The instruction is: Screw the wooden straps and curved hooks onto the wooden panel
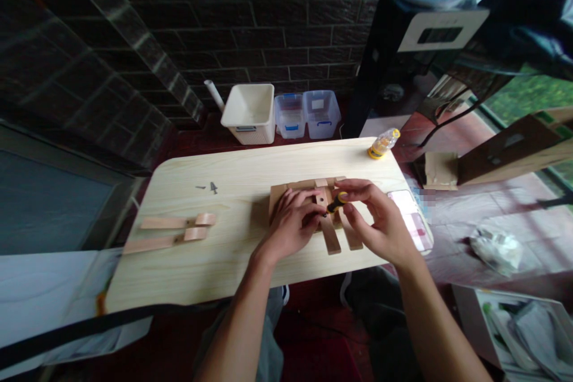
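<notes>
My right hand (373,218) is closed on a small screwdriver (336,203) with a yellow and black handle. Its tip points down and left at a wooden strip (330,236). The strip lies across a brown block (278,194), beside a second wooden strip (353,237). Over the block lies my left hand (293,215), fingers curved and holding it down. My left thumb and forefinger come close to the screwdriver's tip, where a small dark thing, possibly a screw, shows. A dark hole is visible in the wood above it.
On the table's (242,173) left lie two wooden strips (163,222) with curved end pieces, and several screws (213,187). A plastic bottle (384,144) stands at the back right, a phone (410,221) at the right edge. Bins (248,113) stand behind the table.
</notes>
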Motion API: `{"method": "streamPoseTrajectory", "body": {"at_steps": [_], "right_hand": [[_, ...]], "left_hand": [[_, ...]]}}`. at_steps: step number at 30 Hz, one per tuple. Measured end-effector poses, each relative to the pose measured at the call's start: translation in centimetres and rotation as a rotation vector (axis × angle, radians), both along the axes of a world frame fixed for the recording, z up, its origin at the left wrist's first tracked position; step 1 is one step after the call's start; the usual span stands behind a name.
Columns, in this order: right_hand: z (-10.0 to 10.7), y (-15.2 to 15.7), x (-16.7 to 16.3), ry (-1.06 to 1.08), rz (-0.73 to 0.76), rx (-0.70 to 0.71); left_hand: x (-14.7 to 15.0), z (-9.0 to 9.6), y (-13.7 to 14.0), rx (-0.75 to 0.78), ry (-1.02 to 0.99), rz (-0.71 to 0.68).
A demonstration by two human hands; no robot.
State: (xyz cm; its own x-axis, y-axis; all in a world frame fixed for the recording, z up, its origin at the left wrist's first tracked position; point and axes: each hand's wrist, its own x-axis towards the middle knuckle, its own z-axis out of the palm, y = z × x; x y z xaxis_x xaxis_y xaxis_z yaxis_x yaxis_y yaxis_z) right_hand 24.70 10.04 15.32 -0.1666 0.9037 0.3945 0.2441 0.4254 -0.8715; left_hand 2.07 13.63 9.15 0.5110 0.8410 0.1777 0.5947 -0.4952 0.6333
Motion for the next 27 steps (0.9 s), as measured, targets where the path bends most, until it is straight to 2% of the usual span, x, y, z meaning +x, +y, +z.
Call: {"method": "streamPoseTrajectory", "body": {"at_steps": [9, 18, 23, 27], "right_hand": [[-0.36, 0.29, -0.05, -0.002, -0.021, 0.016], [0.26, -0.04, -0.11, -0.045, 0.014, 0.014], [-0.09, 0.15, -0.33, -0.047, -0.011, 0.037], [0.38, 0.07, -0.44, -0.058, -0.014, 0.054]], "left_hand": [[0.12, 0.10, -0.03, -0.014, 0.020, 0.009], [0.00, -0.08, -0.07, -0.020, 0.038, 0.005], [0.14, -0.11, 0.00, -0.026, 0.041, 0.013], [0.17, -0.05, 0.00, -0.026, 0.042, 0.014]]}}
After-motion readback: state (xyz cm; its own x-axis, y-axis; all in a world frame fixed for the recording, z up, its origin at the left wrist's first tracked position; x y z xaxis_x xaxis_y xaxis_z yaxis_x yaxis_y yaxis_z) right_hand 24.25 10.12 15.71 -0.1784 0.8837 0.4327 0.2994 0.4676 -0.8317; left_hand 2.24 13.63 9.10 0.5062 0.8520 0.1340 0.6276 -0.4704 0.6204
